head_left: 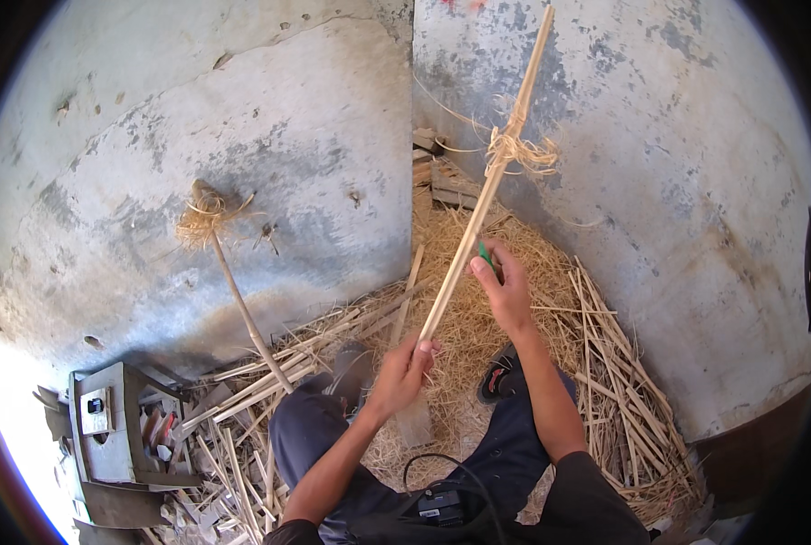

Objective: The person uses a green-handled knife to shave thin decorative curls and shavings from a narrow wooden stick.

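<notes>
A long pale strip of split bamboo or wood (472,232) slants up and away from my left hand (401,374), whose fingers are closed round its lower end. Curled thin shavings (517,151) cling to the strip in its upper half, close to the wall. My right hand (507,292) is beside the middle of the strip, with fingers pinched on a small green object (485,252). Most of that object is hidden by the fingers, so its kind is unclear.
Loose shavings (537,259) cover the floor ahead. Piles of thin sticks (619,381) lie on both sides. A pole (242,304) topped with shavings leans on the left wall (314,118). An open-sided box (124,445) stands at lower left. Wood pieces (455,184) fill the corner.
</notes>
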Demonstrator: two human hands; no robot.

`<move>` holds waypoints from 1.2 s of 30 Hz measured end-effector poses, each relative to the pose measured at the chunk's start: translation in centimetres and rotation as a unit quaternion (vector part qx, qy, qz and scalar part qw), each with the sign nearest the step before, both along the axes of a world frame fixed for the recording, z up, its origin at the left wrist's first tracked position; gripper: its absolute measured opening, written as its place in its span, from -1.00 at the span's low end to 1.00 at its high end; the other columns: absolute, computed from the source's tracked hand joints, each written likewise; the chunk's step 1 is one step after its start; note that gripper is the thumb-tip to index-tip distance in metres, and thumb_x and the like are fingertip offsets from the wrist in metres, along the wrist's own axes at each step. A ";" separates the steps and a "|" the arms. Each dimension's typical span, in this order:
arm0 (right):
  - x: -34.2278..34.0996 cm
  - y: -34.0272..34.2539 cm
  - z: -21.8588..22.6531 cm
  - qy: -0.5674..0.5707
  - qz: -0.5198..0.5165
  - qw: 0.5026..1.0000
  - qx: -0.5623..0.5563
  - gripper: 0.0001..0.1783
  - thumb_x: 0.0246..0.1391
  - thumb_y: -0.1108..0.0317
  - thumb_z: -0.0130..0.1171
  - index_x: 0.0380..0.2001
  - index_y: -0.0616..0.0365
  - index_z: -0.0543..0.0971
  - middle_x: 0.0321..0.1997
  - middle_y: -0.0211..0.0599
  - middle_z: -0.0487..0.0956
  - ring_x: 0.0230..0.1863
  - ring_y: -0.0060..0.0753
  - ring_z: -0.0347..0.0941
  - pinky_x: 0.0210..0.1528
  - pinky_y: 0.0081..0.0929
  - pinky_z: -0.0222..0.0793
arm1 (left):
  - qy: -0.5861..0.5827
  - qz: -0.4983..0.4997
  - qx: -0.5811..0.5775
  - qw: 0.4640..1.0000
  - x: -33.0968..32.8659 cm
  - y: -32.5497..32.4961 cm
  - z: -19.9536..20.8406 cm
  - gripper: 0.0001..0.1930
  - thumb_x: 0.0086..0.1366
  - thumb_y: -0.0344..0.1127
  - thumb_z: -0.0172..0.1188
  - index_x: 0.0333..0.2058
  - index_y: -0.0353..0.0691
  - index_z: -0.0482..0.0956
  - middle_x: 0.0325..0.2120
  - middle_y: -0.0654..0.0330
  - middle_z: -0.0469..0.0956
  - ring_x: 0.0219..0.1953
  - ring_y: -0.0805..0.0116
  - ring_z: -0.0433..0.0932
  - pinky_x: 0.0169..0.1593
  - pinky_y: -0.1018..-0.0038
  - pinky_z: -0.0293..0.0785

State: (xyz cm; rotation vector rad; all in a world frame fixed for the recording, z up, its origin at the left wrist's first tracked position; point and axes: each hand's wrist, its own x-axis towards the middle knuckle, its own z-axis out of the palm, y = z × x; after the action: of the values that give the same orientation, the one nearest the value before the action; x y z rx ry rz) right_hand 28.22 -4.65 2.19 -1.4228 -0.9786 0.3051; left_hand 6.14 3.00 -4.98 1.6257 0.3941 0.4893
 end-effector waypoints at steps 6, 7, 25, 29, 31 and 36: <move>-2.1 -0.8 0.2 -0.280 0.002 0.960 -0.024 -0.63 0.35 0.04 0.31 -0.12 0.16 0.66 -0.33 -0.25 0.66 -0.41 -0.33 0.61 -0.34 -0.36 0.47 | -0.025 0.128 0.122 0.984 0.2 -0.4 0.2 -0.76 0.65 -0.28 0.03 -0.05 -0.32 0.59 -0.63 0.21 0.42 -0.59 0.40 0.44 -0.44 0.36 0.39; -2.3 -0.8 -0.2 -0.280 0.000 0.960 -0.024 -0.63 0.35 0.04 0.31 -0.12 0.16 0.66 -0.33 -0.25 0.66 -0.41 -0.33 0.61 -0.34 -0.36 0.47 | -0.026 0.138 0.133 0.981 0.2 -0.4 0.2 -0.77 0.64 -0.28 0.03 -0.04 -0.32 0.59 -0.63 0.18 0.44 -0.60 0.37 0.45 -0.45 0.34 0.39; -3.8 -0.8 -0.1 -0.426 -0.008 0.904 0.025 -0.66 0.17 0.05 0.49 -0.23 0.10 0.73 -0.44 -0.35 0.65 -0.53 -0.31 0.60 -0.52 -0.37 0.43 | -0.021 0.199 0.214 0.956 -0.1 -0.4 0.5 -0.79 0.63 -0.28 0.05 -0.19 -0.29 0.50 -0.63 0.00 0.52 -0.60 -0.01 0.59 -0.48 0.16 0.42; -4.1 -0.6 0.1 -0.452 -0.044 0.890 0.041 -0.66 0.17 0.03 0.49 -0.26 0.09 0.73 -0.46 -0.36 0.64 -0.58 -0.30 0.55 -0.55 -0.37 0.40 | -0.010 0.214 0.264 0.940 -0.1 -0.2 -0.1 -0.82 0.61 -0.30 0.07 -0.21 -0.26 0.47 -0.63 -0.05 0.53 -0.56 -0.18 0.61 -0.50 0.05 0.41; -4.2 -0.7 0.3 -0.461 -0.057 0.885 0.038 -0.65 0.17 0.02 0.49 -0.27 0.09 0.73 -0.47 -0.37 0.63 -0.59 -0.30 0.53 -0.56 -0.36 0.38 | -0.011 0.220 0.272 0.937 0.0 -0.2 -0.4 -0.82 0.61 -0.30 0.07 -0.21 -0.26 0.46 -0.63 -0.05 0.53 -0.57 -0.18 0.61 -0.51 0.05 0.41; -4.4 -0.7 0.6 -0.478 -0.072 0.875 0.010 -0.67 0.19 0.00 0.45 -0.23 0.02 0.71 -0.44 -0.45 0.66 -0.52 -0.36 0.58 -0.52 -0.38 0.43 | -0.014 0.231 0.290 0.929 0.0 -0.2 -0.3 -0.82 0.61 -0.31 0.09 -0.22 -0.26 0.45 -0.64 -0.07 0.51 -0.59 -0.19 0.59 -0.53 0.04 0.39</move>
State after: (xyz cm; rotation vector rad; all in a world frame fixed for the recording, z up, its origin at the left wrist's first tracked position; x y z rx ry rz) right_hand 23.83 -5.40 2.78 -1.6274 -1.6362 -0.5937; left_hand 6.12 2.84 -5.28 2.0954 0.6619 1.0608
